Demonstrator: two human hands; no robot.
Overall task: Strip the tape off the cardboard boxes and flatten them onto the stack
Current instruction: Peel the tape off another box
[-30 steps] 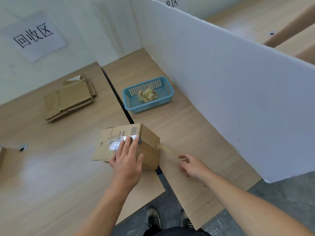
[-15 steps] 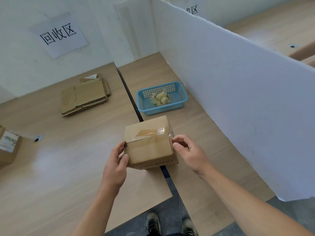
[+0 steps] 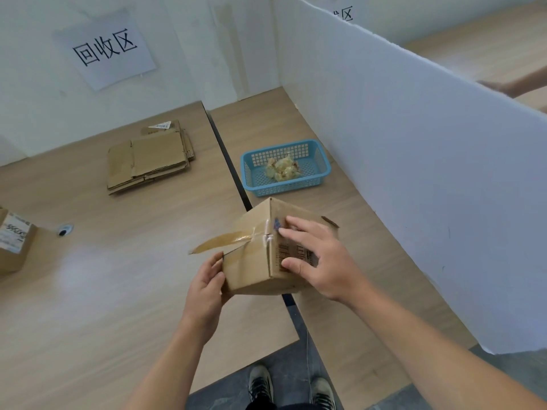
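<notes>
A small cardboard box (image 3: 251,263) is tilted up over the gap between two tables, near the front edge. My left hand (image 3: 205,287) grips its lower left corner, thumb on the taped face. My right hand (image 3: 321,257) lies spread against the printed right face, fingers fairly straight. A brown tape strip (image 3: 220,242) is partly peeled, and its loose end sticks out to the left. The stack of flattened cardboard (image 3: 149,161) lies at the back of the left table.
A blue basket (image 3: 321,170) holding crumpled tape stands behind the box. Another taped box (image 3: 13,247) sits at the far left edge. A white partition (image 3: 414,161) walls off the right side; another person's arm (image 3: 521,82) shows beyond it.
The box has been turned so a corner edge faces me. My right hand moved onto the printed side face. A tape end now hangs loose on the left.
</notes>
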